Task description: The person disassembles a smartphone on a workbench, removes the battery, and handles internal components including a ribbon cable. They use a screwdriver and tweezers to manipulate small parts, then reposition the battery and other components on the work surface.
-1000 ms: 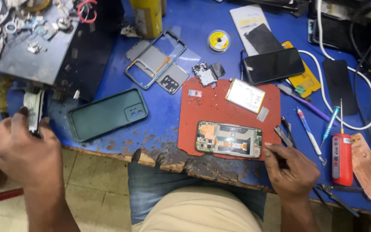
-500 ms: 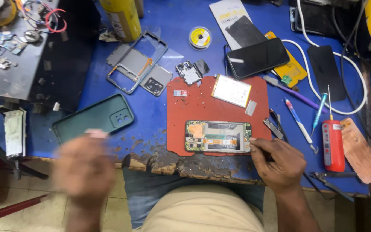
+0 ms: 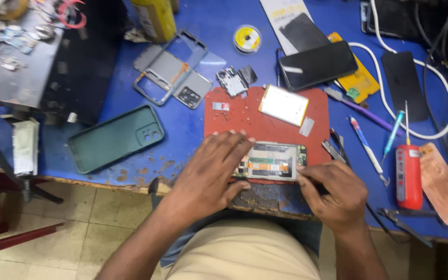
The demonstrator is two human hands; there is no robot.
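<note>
An opened phone (image 3: pixel 271 161), its circuit boards exposed, is laid flat at the near edge of a red mat (image 3: pixel 265 122) on the blue counter (image 3: pixel 193 132), its long axis running left to right. Its left end is pressed down under the spread fingers of the left hand (image 3: pixel 211 171). The right hand (image 3: pixel 333 194) is closed at its right end, its grip pinching a thin dark tool (image 3: pixel 321 190).

An opened phone with bare circuit boards (image 3: pixel 271 161) lies on the front of a red rubber mat (image 3: pixel 245 122), between the left hand (image 3: pixel 211 171) and right hand (image 3: pixel 333 194). A flat white battery (image 3: pixel 283 105) lies behind it on the mat. A dark green phone case (image 3: pixel 115 137) lies left of the mat on the blue table (image 3: pixel 193 132).
</note>
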